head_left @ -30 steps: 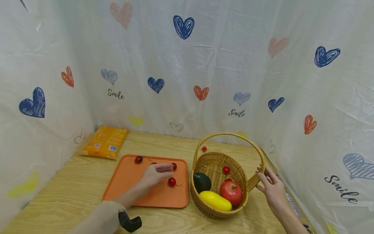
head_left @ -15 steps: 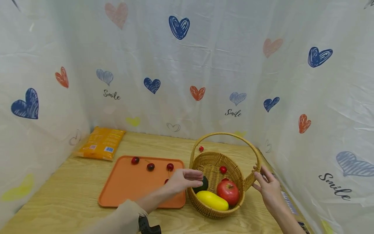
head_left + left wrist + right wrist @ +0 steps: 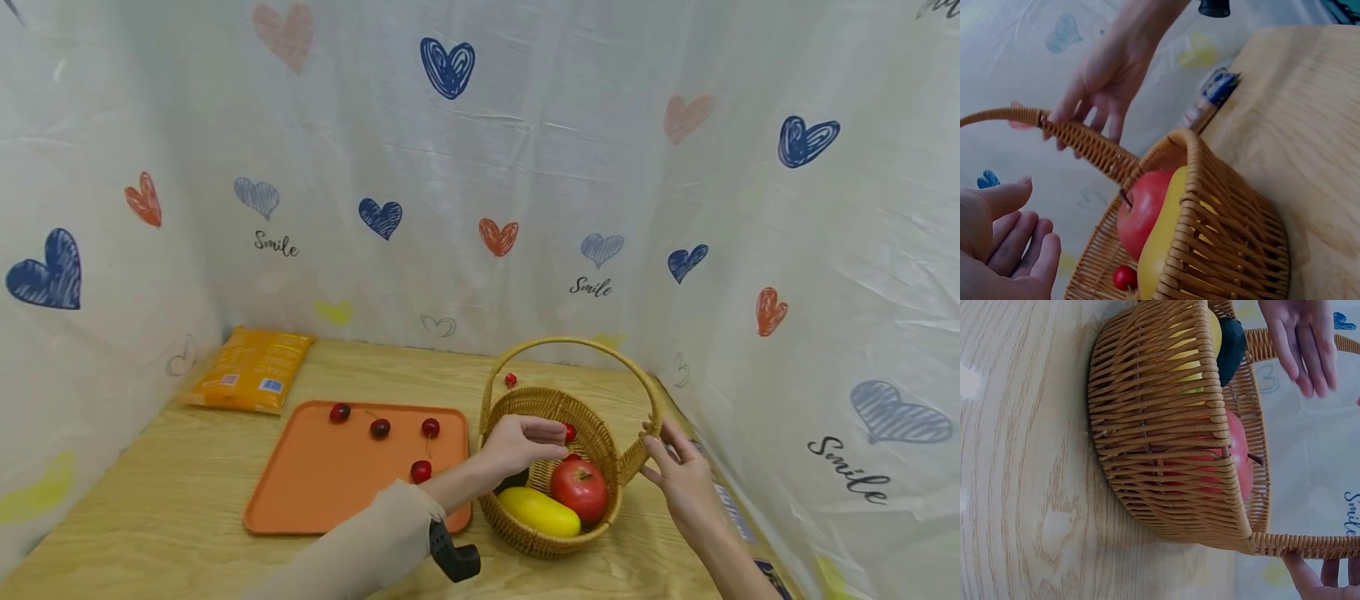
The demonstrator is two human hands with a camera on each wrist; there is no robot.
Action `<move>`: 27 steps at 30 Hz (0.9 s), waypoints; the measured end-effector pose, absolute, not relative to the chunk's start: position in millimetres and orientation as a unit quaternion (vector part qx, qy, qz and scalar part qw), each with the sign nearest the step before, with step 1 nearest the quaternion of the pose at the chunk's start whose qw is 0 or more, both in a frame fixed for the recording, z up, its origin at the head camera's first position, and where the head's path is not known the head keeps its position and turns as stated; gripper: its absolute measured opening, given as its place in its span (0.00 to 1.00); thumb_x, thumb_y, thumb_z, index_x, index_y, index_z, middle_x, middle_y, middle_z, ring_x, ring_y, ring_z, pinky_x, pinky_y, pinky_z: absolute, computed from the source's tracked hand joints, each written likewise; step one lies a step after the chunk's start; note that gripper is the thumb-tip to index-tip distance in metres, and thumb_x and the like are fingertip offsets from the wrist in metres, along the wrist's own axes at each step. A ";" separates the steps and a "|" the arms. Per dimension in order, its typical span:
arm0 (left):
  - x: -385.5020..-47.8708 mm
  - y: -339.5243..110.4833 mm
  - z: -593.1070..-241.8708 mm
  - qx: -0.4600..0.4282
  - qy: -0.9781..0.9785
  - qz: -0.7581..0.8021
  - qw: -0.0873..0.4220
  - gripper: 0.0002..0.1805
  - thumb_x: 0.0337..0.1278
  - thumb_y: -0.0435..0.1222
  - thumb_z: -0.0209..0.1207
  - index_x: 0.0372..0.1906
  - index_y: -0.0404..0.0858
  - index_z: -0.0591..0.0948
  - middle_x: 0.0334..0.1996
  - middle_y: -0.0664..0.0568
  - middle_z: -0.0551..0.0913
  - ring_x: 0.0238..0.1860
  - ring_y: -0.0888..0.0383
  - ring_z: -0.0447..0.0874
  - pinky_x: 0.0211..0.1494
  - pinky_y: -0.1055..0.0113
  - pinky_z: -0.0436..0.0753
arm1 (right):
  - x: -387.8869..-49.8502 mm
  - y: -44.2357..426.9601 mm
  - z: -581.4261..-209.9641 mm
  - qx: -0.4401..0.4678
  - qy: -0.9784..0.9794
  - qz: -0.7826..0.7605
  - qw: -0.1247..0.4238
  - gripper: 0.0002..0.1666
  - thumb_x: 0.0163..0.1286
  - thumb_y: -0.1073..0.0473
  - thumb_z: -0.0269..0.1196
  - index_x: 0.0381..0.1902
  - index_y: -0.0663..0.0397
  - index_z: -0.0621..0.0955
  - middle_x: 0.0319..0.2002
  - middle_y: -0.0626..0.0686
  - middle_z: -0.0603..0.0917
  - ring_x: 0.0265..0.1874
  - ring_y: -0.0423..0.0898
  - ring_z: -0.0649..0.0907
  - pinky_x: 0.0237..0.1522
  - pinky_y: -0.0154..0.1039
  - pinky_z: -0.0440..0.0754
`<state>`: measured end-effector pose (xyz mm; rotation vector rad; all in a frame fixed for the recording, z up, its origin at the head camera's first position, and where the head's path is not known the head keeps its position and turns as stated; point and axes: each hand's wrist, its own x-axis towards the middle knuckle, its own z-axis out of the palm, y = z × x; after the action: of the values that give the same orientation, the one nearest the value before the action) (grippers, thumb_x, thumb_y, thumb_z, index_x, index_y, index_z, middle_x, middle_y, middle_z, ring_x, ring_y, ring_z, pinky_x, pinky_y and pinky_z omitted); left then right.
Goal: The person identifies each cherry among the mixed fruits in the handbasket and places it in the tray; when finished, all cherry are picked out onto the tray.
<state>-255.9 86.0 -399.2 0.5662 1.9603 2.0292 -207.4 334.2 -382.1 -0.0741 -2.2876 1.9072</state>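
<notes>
My left hand (image 3: 517, 446) hovers over the wicker basket (image 3: 528, 542), fingers extended and loosely bent. Nothing shows between the thumb and fingers of that hand (image 3: 1013, 244) in the left wrist view. On the right, my right hand (image 3: 688, 479) grips the basket's handle (image 3: 633, 458) near its lower end, thumb on one side and fingers on the other. Inside lie a red apple (image 3: 579, 490), a long yellow fruit (image 3: 538, 512), a dark green avocado-like fruit (image 3: 1230, 350), partly hidden by my left hand in the head view, and small red cherries (image 3: 1125, 277).
An orange tray (image 3: 322, 500) left of the basket carries several dark red cherries (image 3: 421, 472). Behind the basket lies another small red fruit (image 3: 511, 380). An orange packet (image 3: 255, 371) rests at the back left. Curtains printed with hearts (image 3: 447, 67) enclose the wooden table (image 3: 135, 500).
My left hand has moved right, from above the tray to above the basket. My right hand keeps its grip on the handle. The view has turned slightly to the right.
</notes>
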 end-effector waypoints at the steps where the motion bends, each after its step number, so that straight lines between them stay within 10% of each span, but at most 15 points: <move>1: -260.2 90.2 -399.6 0.191 0.679 0.697 0.128 0.17 0.49 0.34 0.69 0.47 0.38 0.85 0.42 0.48 0.85 0.43 0.61 0.83 0.48 0.66 0.80 | -207.6 334.1 -382.1 -0.025 -0.765 0.638 0.080 0.41 0.74 0.51 0.51 0.75 0.55 0.47 0.70 0.59 0.53 0.69 0.56 0.56 0.49 0.34 0.78; 27: -305.8 151.3 -416.9 0.053 0.688 0.717 0.101 0.18 0.48 0.31 0.69 0.47 0.31 0.84 0.39 0.48 0.86 0.43 0.56 0.83 0.48 0.62 0.80 | -207.0 331.7 -380.3 -0.039 -0.763 0.640 0.086 0.39 0.74 0.53 0.52 0.75 0.55 0.49 0.69 0.58 0.55 0.68 0.54 0.60 0.51 0.37 0.77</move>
<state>-305.8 151.3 -416.9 0.1571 2.0319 2.1184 -207.0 331.7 -380.3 -0.1163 -2.2727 1.9067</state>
